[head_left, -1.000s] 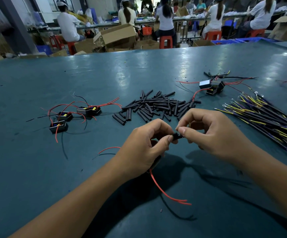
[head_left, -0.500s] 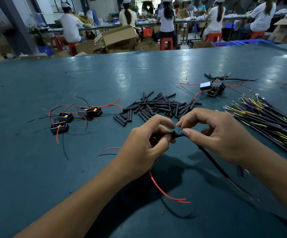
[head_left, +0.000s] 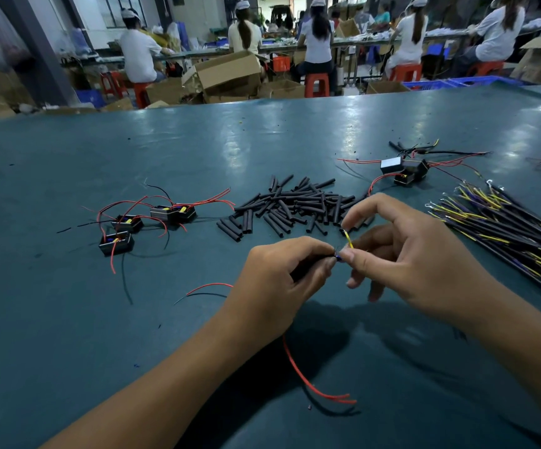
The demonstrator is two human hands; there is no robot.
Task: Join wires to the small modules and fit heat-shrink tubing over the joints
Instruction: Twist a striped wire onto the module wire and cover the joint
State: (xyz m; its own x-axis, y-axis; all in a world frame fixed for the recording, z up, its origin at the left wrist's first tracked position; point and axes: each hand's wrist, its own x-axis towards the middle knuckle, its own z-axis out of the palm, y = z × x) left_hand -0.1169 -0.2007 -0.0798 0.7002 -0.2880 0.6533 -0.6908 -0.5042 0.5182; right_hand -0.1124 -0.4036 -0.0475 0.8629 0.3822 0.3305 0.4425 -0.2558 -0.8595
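the left hand (head_left: 275,280) and the right hand (head_left: 414,254) meet just above the teal surface (head_left: 68,335), near its front middle. the left grip is narrow, thumb and forefinger pinched round a dark piece at the joint (head_left: 336,256); whether that piece is tubing or a wire end is too small to tell. the right grip is narrow too, its fingertips pinching a short yellow wire (head_left: 348,238) that rises from the joint toward the curled forefinger. a red wire (head_left: 308,377) hangs from under the left hand and curls onto the surface toward the viewer, and a red and a black lead (head_left: 207,291) stick out to the left of the left wrist.

just beyond the hands lies a loose heap of black heat-shrink tubing pieces (head_left: 295,205). to the left of the heap sit three small black modules (head_left: 152,222) with red and black leads, close together. to the far right of the heap sits another small cluster of modules (head_left: 405,168). along the right edge lies a bundle of dark, yellow and purple wires (head_left: 502,228), near the right hand but apart from it.

past the surface's far edge, people in white tops sit on red stools (head_left: 317,83) among open cardboard boxes (head_left: 230,71).
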